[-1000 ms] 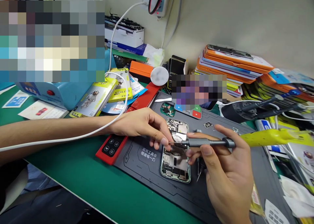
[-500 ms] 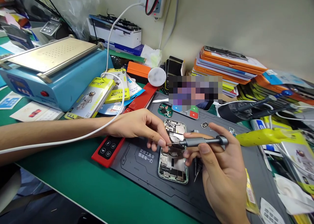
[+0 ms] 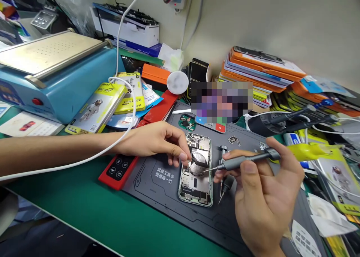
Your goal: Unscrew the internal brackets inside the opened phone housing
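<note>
An opened phone (image 3: pixel 196 182) with its insides bare lies on a dark grey work mat (image 3: pixel 157 176). My left hand (image 3: pixel 156 140) is closed in a pinch at the phone's left edge, holding up a round silvery part (image 3: pixel 198 161) in its middle. My right hand (image 3: pixel 263 197) grips a grey precision screwdriver (image 3: pixel 239 161), whose thin tip points left over the phone. A second small screwdriver (image 3: pixel 225 185) sticks out below the same hand's fingers.
A blue heating machine (image 3: pixel 42 77) stands at the left, with yellow battery packs (image 3: pixel 98 107) beside it. A red case (image 3: pixel 120 167) lies left of the mat. Stacked orange boxes (image 3: pixel 261 67) line the back right. A white cable (image 3: pixel 84 159) crosses my left forearm. A yellow tool (image 3: pixel 309 150) lies right.
The view has shifted left and down. My right hand has drawn the screwdriver back to the right, so its tip has left my left fingertips and now hovers over the phone.
</note>
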`<state>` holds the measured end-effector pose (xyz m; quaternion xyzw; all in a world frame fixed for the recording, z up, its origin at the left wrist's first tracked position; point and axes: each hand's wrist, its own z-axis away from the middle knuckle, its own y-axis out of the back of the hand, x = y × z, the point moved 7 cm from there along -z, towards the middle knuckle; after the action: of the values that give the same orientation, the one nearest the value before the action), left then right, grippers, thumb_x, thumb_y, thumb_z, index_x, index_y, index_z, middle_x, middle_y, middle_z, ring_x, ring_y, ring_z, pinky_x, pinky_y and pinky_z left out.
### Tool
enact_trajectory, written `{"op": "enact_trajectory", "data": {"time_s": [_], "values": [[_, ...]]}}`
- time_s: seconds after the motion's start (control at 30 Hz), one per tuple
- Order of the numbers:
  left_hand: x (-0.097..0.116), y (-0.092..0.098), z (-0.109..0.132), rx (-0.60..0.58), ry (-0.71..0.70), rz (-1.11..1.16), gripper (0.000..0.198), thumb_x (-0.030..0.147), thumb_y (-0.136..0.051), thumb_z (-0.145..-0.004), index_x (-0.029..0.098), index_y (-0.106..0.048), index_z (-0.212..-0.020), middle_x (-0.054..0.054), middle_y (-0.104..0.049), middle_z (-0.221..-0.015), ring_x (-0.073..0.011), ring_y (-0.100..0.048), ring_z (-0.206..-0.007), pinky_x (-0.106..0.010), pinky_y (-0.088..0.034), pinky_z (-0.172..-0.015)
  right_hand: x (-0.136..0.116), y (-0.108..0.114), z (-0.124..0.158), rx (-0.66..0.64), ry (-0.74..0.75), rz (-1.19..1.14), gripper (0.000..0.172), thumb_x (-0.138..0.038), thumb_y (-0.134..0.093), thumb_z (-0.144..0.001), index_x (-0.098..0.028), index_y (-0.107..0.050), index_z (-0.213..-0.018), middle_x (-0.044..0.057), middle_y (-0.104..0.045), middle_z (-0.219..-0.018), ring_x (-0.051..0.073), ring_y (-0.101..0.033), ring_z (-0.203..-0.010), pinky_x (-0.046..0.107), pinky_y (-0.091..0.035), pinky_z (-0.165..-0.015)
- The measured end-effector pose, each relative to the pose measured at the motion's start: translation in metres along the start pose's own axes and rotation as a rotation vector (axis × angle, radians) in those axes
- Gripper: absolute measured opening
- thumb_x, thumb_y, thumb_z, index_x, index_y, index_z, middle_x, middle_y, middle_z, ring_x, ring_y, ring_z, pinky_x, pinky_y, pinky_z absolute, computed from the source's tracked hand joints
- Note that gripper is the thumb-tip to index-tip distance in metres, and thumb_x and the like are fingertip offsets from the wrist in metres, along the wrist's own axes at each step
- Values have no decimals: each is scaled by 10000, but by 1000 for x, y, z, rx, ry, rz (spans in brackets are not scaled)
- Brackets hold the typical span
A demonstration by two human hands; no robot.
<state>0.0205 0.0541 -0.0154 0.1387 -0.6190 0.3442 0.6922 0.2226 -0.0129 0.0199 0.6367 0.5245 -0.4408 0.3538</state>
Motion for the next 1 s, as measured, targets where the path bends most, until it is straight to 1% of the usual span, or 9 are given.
{"op": "enact_trajectory", "data": {"time_s": [0.07,0.13,0.27,0.37,0.43,0.6,0.7,0.87,1.0], "values": [[1,0,0,5,-13,4,96,69,-778,-975,136,-821,-920,-24,-850,-913,-96,-779,-753,-188,-643,-727,-3,-4,4,-57,79,95,421,-205,-649,-1094,-358,-542,-1472,-15,-795,-1007,152,-772,-726,276,-681,-584],[1,0,1,0,-11,15,99,66,-778,-975,135,-818,-917,-21,-848,-903,-94,-779,-748,-189,-645,-728,-4,-7,9,-120,142,167,491,-158,-646,-1079,-364,-539,-1513,-5,-790,-1041,146,-762,-701,293,-680,-604],[0,1,2,-6,-8,54,109,57,-766,-986,136,-821,-935,-20,-850,-903,-101,-794,-756,-195,-657,-738,-3,-13,18,-215,243,308,639,-88,-697,-1011,-377,-548,-1562,17,-801,-1094,188,-815,-837,331,-679,-657],[-2,0,2,-13,7,82,114,58,-759,-994,136,-828,-948,-29,-855,-917,-113,-810,-769,-207,-671,-750,-3,-16,21,-246,304,370,714,-39,-699,-979,-379,-542,-1586,13,-801,-1105,189,-820,-927,356,-700,-783],[-2,0,2,-12,22,83,107,69,-763,-997,138,-831,-950,-31,-857,-923,-116,-813,-771,-207,-675,-747,-4,-17,22,-259,331,387,730,-29,-692,-974,-375,-538,-1598,13,-795,-1096,180,-811,-944,355,-707,-839],[2,-1,3,16,36,28,107,72,-788,-975,138,-836,-907,-9,-843,-873,-99,-794,-750,-165,-654,-702,-3,-21,20,-278,316,424,762,-29,-686,-979,-414,-520,-1615,1,-795,-1075,171,-798,-913,344,-710,-822],[3,-2,3,24,29,7,120,64,-799,-961,144,-839,-880,7,-832,-833,-90,-777,-736,-147,-640,-688,-5,-23,19,-292,327,426,754,-33,-686,-985,-406,-522,-1619,7,-799,-1068,178,-799,-924,350,-713,-834],[4,-2,3,29,27,-4,109,84,-806,-962,151,-843,-885,-4,-832,-851,-99,-770,-739,-160,-637,-683,-4,-22,22,-294,321,447,744,-46,-689,-991,-413,-523,-1617,13,-805,-1057,205,-803,-924,392,-720,-822],[5,-2,3,31,35,-7,103,87,-804,-965,149,-841,-892,-7,-827,-852,-99,-767,-744,-161,-634,-687,-2,-16,25,-301,338,456,723,-100,-739,-992,-440,-539,-1598,9,-820,-1133,218,-808,-981,412,-719,-862]]}}
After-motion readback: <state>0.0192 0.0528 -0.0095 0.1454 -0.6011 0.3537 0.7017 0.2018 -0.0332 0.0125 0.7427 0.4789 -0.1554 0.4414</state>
